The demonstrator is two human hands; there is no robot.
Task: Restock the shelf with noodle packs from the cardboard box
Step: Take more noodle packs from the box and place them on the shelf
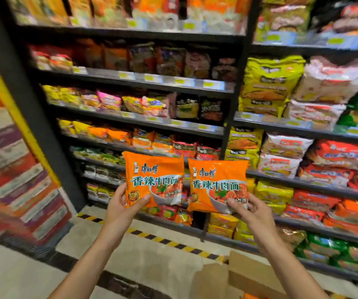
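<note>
While both arms reach out in front of the shelf (143, 123), each hand has its own orange noodle pack held upright, printed front facing the camera. The left hand (123, 207) pinches the left noodle pack (154, 178) at its lower left corner, thumb on the front. The right hand (252, 211) grips the right noodle pack (218, 184) at its lower right corner, same deal. The two packs sit side by side, edges nearly touching, around 12 o'clock from the hands. The cardboard box (245, 275) is down at 5 o'clock on the floor, flaps open, something orange just peeking out at the bottom edge. Similar orange packs (109, 133) sit on a shelf row at about 11 o'clock above the left pack. Bit blurry overall.
</note>
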